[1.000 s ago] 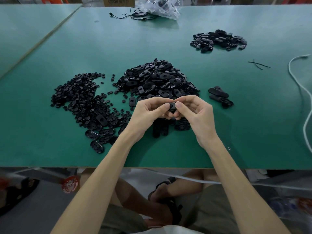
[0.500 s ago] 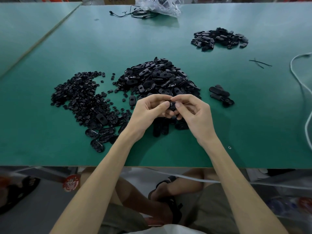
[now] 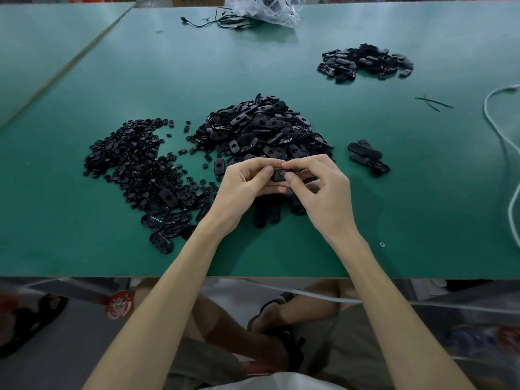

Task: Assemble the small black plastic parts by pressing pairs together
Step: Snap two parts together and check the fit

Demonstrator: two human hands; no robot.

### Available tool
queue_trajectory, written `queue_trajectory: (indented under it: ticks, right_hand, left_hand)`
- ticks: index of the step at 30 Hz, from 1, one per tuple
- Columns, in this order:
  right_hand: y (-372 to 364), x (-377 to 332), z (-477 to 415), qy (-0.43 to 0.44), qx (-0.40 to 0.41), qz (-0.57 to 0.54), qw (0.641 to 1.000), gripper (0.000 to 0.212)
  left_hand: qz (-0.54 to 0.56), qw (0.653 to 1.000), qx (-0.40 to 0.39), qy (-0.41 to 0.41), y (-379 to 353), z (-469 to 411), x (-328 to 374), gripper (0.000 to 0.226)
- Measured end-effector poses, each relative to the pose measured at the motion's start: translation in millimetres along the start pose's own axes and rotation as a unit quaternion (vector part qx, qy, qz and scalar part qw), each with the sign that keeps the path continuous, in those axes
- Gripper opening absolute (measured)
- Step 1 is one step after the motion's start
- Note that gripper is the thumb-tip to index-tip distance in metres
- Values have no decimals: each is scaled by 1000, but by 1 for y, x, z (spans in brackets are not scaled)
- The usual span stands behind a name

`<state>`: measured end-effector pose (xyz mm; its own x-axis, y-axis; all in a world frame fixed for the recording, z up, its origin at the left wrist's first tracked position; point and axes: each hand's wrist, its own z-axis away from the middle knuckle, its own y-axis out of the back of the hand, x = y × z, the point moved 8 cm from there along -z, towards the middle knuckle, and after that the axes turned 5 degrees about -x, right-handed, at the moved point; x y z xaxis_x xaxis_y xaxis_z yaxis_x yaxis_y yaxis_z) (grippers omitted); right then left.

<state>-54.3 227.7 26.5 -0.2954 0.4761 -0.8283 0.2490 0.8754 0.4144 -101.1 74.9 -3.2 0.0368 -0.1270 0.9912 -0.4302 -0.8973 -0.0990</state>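
Centre of frame: my left hand (image 3: 242, 187) and right hand (image 3: 323, 192) pinch one black part (image 3: 279, 175) between thumbs and fingers (image 3: 306, 161), above the green surface (image 3: 422, 192). Risk (my judgement): uneven thumb pressure seats the pair crooked, or it slips into the pile (image 3: 264, 128) behind.

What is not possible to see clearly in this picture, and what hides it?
Head view only.
1. held black part: mostly covered by fingers of left hand and right hand; joined or not, unclear.
2. cardboard box: cut by top edge.
3. plastic bag contents: obscured by crinkled film.
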Motion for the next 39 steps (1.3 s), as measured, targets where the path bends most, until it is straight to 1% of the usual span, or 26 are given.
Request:
queue_trajectory:
  ticks: [9,14,18,22,27,30,39]
  right_hand:
    - [1,-1,0,-1,2,8,1000,13]
    - [-1,0,1,-7,-11,-14,1000,13]
    - [0,2,0,-14,-15,-44,999,14]
    - [-1,7,-1,-40,-22,-94,995,21]
    - [2,12,0,-57,-8,-132,990,17]
    - [1,12,0,-66,-12,-151,986,14]
    - [5,12,0,-53,6,-176,983,14]
  left_hand:
    - [-20,1000,1,-4,-1,0,1,23]
    - [-24,999,-6,-29,-4,1,5,20]
    - [-27,999,-2,-34,-2,2,5,21]
    - [-28,999,-1,-43,-2,1,7,21]
    - [-23,998,13,-52,1,2,8,20]
    - [-23,998,9,-55,1,2,10,19]
    - [-24,998,-6,-54,-4,3,11,18]
